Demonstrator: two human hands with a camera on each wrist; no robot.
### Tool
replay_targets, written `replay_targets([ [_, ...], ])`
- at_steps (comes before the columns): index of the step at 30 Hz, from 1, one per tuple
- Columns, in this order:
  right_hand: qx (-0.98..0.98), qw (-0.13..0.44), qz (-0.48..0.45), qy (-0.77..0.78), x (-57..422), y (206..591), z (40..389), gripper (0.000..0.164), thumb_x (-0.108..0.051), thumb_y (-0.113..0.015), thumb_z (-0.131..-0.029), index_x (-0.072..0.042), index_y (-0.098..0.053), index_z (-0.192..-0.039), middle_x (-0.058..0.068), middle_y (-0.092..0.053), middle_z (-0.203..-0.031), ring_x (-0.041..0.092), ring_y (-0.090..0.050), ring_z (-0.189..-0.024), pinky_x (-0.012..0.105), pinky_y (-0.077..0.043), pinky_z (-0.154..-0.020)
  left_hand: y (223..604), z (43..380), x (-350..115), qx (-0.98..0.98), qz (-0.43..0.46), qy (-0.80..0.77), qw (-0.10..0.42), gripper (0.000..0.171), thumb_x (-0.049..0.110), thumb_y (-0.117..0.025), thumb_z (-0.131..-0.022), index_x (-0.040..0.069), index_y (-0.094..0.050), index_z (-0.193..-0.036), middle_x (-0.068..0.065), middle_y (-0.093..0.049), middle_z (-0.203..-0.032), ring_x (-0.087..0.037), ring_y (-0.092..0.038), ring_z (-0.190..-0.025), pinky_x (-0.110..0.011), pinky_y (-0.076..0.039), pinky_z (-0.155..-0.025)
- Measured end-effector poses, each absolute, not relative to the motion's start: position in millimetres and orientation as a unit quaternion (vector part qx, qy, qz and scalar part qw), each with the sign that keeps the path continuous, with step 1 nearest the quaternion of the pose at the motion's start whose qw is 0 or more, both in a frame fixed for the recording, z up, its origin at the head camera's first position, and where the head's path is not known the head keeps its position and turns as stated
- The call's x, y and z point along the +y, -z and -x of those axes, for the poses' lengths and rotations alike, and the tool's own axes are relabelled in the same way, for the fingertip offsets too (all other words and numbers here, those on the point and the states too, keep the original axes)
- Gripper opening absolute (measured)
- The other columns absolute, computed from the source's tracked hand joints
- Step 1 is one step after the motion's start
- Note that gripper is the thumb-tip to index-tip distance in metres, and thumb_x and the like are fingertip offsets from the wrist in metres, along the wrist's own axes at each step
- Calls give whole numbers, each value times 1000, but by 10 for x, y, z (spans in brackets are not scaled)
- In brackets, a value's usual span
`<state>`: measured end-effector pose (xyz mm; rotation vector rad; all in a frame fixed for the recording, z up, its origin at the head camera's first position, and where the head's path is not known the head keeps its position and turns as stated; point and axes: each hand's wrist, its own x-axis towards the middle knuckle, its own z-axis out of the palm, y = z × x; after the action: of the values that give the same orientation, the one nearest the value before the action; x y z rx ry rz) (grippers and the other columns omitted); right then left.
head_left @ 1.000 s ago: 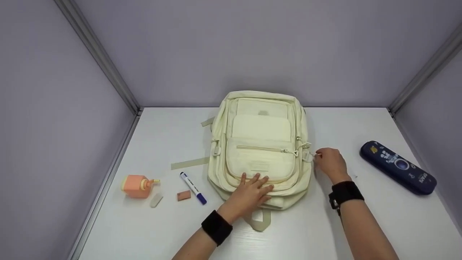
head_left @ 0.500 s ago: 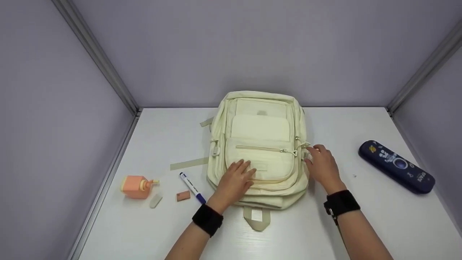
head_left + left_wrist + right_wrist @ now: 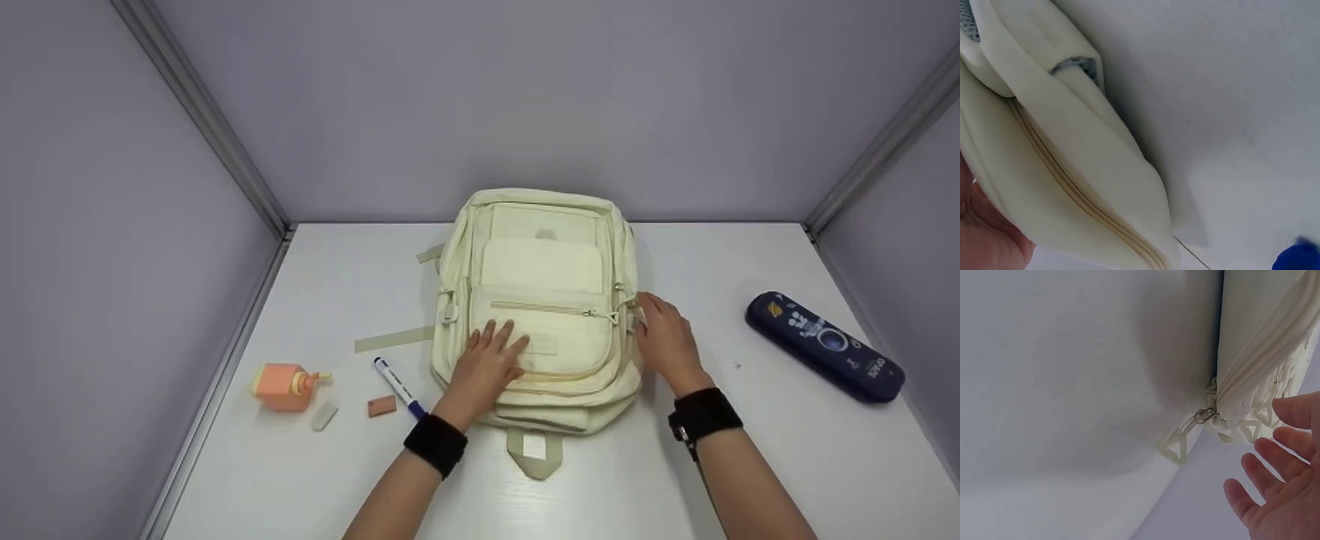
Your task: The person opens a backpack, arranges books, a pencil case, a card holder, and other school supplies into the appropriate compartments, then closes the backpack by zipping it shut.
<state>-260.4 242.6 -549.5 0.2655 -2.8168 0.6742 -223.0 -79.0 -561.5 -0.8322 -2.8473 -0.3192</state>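
Note:
A cream backpack (image 3: pixel 544 262) lies front side up on the white table. My left hand (image 3: pixel 478 375) rests on its lower front pocket with fingers spread; in the left wrist view, only part of that hand (image 3: pixel 994 230) shows beside the bag's zipper (image 3: pixel 1084 202). At the bag's right side is my right hand (image 3: pixel 667 337). In the right wrist view, the thumb and fingers of the right hand (image 3: pixel 1292 472) are parted, the thumb right beside a triangular zipper pull (image 3: pixel 1264 414). Another triangular pull (image 3: pixel 1174 449) hangs free away from the hand.
Left of the bag lie a blue-capped marker (image 3: pixel 397 386), a pinkish-brown small block (image 3: pixel 382 406), a pale eraser-like piece (image 3: pixel 325 416) and an orange pump bottle (image 3: pixel 285 387). A dark blue SPACE case (image 3: pixel 825 347) lies at right. Walls enclose the table's back and sides.
My right hand has moved left and slightly up against the bag's side, its fingers loosening from a pinch. My left hand has shifted left and up across the front pocket.

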Motion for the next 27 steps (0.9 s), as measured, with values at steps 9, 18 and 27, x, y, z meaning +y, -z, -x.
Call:
replay_targets([
  [9, -959, 47, -59, -273, 2428, 5483, 2827, 54, 5, -49, -95, 10, -35, -146, 32, -52, -130, 48, -49, -118, 58, -40, -97, 5641, 2278, -794, -952, 270, 106, 95, 48, 41, -56, -97, 22, -56, -141, -10, -45, -148, -36, -39, -137, -50, -34, -108],
  [18, -958, 116, -43, -260, 2330, 5515, 2918, 33, -1, -60, -94, 8, -59, -126, 26, -65, -109, 42, -61, -101, 59, -44, -88, 5568, 2302, -860, -948, 286, 118, 76, 60, 52, -58, -91, 17, -56, -140, -10, -44, -149, -35, -41, -136, -48, -36, -107],
  [27, -954, 107, -16, -281, 2313, 5493, 2953, 23, -4, -58, -97, 9, -64, -115, 27, -64, -105, 42, -62, -97, 53, -49, -82, 5597, 2292, -852, -946, 295, 87, 103, 50, 44, -59, -93, 19, -61, -136, -11, -47, -147, -36, -44, -133, -49, -40, -104],
])
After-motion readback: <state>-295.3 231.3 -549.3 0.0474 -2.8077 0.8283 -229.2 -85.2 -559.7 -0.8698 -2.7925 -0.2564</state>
